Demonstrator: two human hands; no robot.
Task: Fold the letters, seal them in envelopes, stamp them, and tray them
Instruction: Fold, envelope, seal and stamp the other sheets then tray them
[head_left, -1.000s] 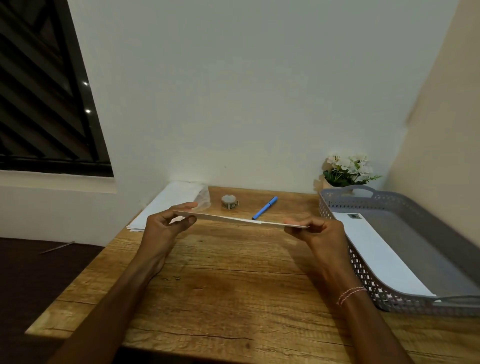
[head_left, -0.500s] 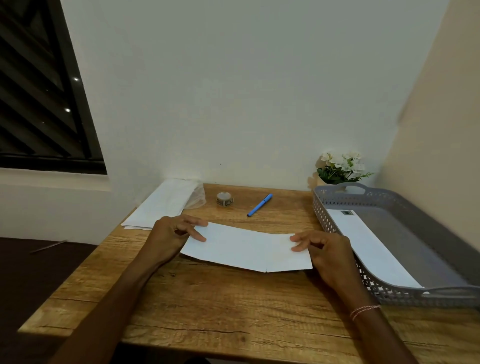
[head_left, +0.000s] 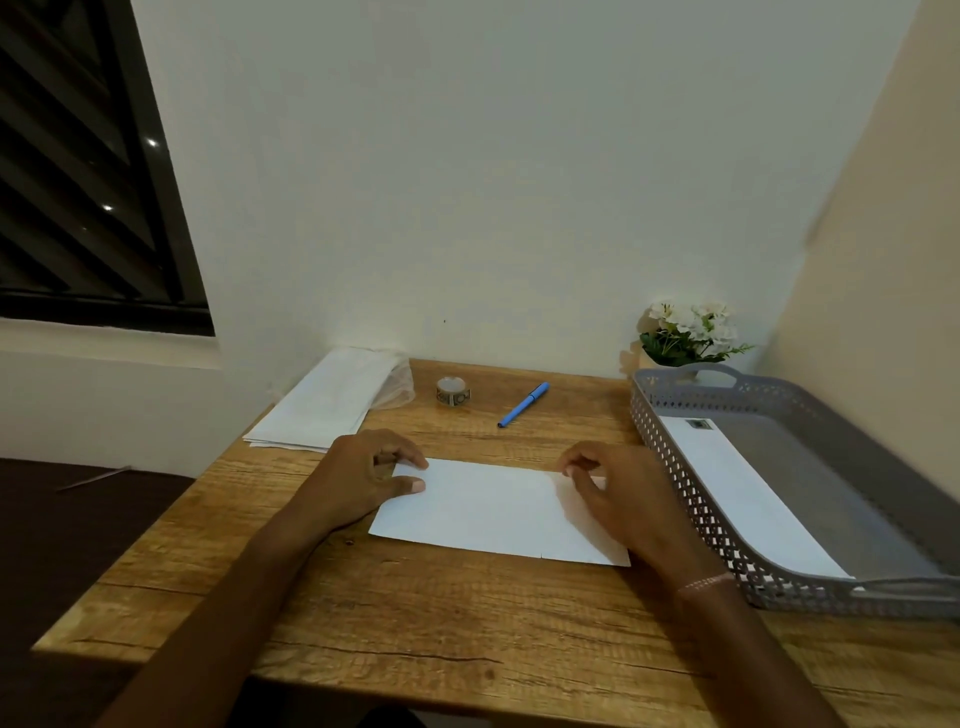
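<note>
While against wall (head_left: 467, 182), desk (head_left: 467, 623) under letter (head_left: 493, 514)

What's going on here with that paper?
A person is working on a letter at a desk. The left hand and right hand each hold one end of a white paper lying flat on the wood. One stamped envelope already lies in the grey tray. A stack of sheets, a tape roll and a blue pen sit at the back.
</note>
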